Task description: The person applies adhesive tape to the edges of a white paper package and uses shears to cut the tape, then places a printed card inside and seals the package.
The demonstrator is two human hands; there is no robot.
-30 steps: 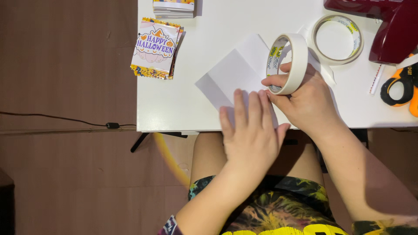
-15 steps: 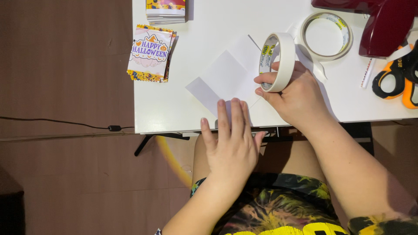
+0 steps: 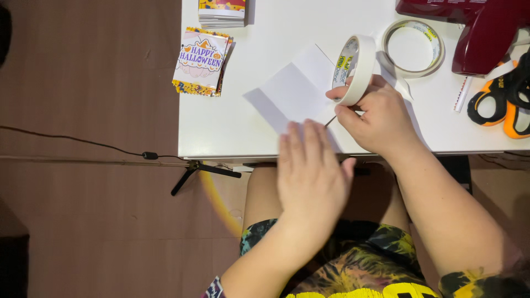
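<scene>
Right hand (image 3: 381, 116) fingers grasp the tape roll (image 3: 356, 69) upright — left hand (image 3: 312, 171) released, flat over white paper (image 3: 292, 94).

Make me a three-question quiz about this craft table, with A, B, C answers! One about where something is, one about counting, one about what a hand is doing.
1. Where are the scissors?
A. at the table's right edge
B. on the floor
C. under the white paper

2. How many rolls of tape are there?
A. one
B. two
C. four

3. How is the right hand using its roll?
A. holding it on edge
B. lying flat on it
C. not touching it

Answers:
1 A, the orange-and-black handles lie far right on the table.
2 B, one held roll and one flat roll.
3 A, the fingers grip the roll upright over the white paper.
</scene>
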